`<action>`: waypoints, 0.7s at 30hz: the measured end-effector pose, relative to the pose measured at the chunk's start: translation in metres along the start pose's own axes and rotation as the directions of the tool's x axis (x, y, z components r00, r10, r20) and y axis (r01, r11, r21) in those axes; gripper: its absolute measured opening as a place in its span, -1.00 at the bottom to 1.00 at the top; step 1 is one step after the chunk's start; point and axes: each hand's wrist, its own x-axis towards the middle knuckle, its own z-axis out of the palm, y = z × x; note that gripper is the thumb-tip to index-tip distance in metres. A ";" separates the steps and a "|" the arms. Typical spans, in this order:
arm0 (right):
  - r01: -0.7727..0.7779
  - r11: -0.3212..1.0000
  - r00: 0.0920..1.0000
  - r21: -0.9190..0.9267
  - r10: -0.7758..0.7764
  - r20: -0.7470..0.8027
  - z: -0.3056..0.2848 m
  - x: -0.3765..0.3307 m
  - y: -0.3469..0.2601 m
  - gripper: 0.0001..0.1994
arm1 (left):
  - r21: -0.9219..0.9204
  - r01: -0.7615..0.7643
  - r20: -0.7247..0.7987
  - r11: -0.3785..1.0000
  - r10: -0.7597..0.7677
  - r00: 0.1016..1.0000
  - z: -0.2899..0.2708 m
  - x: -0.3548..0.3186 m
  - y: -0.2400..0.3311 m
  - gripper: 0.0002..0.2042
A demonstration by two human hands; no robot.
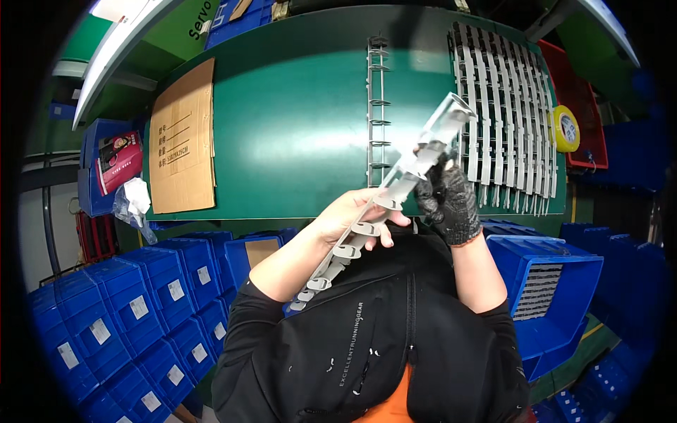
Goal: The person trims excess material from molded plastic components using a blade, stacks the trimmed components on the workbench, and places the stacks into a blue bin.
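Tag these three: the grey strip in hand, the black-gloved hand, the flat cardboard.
Grey strip [366,229]: head view, on one of its tabs.
Black-gloved right hand [451,201]: head view, back of the glove.
Flat cardboard [183,137]: head view, middle of its face.

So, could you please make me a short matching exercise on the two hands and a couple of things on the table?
Column one:
1. left hand
2. right hand
3. cardboard
4. roll

Column two:
A. yellow, at the right end of the table
B. gloved in black
C. brown, lying flat toward the left end of the table
D. bare

Right pairs: 1-D, 2-B, 3-C, 4-A.
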 end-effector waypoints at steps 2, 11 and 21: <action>-0.031 0.969 0.999 0.245 0.023 0.035 0.010 0.003 -0.004 -0.71 | -0.002 0.107 0.045 0.994 -0.106 0.993 0.003 0.005 -0.002 -0.37; 0.293 0.876 0.930 0.384 -0.167 -0.329 0.002 0.025 -0.048 -0.71 | 0.542 -0.076 -0.063 0.837 0.131 0.989 -0.001 -0.025 0.024 -0.71; 0.217 0.927 0.949 0.305 -0.128 -0.287 -0.003 0.022 -0.035 -0.69 | 0.373 -0.048 0.008 0.926 0.049 0.999 -0.001 -0.028 0.015 -0.61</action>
